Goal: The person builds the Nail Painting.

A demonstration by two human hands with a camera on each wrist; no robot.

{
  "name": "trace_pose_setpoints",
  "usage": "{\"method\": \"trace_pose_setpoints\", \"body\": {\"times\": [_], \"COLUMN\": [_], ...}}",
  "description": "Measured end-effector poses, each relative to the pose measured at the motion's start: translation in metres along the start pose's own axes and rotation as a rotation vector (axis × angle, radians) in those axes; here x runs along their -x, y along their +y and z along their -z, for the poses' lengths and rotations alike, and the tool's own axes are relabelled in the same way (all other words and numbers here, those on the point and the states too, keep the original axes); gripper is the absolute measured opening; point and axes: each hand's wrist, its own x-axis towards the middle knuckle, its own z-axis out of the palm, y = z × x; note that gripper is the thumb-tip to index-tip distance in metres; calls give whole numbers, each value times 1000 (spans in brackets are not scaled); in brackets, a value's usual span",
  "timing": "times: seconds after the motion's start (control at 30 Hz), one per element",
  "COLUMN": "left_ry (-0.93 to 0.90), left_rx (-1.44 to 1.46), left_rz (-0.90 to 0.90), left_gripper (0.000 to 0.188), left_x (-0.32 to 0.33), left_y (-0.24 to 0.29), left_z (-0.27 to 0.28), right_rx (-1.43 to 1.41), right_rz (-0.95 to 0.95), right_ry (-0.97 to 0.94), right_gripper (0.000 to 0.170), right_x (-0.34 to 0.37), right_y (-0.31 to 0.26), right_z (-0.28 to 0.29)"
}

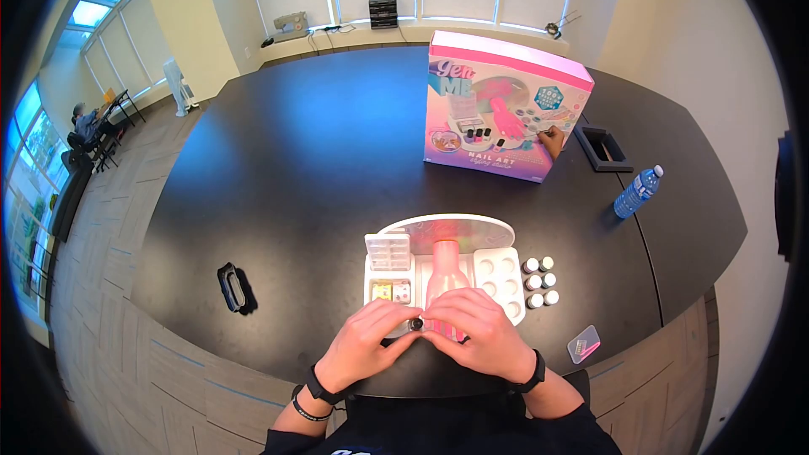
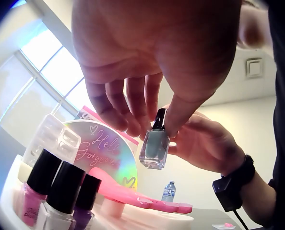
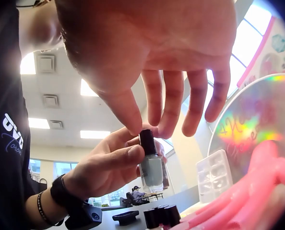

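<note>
Pinching the polish [image 2: 155, 151] between thumb and fingers, the left hand [image 1: 366, 337] met the right hand [image 1: 484, 333], which held the black cap [image 3: 146, 142] in a narrow grip, its outer fingers spread. The bottle was raised in front of the pink hand [image 1: 447, 263], at the near side of the white stand [image 1: 368, 288]. Three more bottles [image 2: 63, 189] stood near the left hand, and six others [image 1: 534, 282] just right of the stand. Behind rose the mirror [image 1: 484, 232], and farther back the box [image 1: 506, 109], with water [image 1: 636, 194] to its right. A card [image 1: 583, 344] lay near the right wrist.
</note>
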Motion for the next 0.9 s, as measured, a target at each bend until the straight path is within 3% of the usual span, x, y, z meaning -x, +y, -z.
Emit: {"method": "trace_pose_setpoints", "body": {"times": [0.27,0.9], "left_ry": [-40,-125], "left_rx": [-94,-223], "left_rz": [35,73], "left_gripper": [27,25], "left_x": [6,18], "left_y": [-5,-17], "left_z": [10,7], "right_rx": [111,252], "right_rz": [-59,-205], "right_ry": [7,172], "right_gripper": [24,18], "right_x": [9,29], "right_y": [9,35], "right_z": [15,61]}}
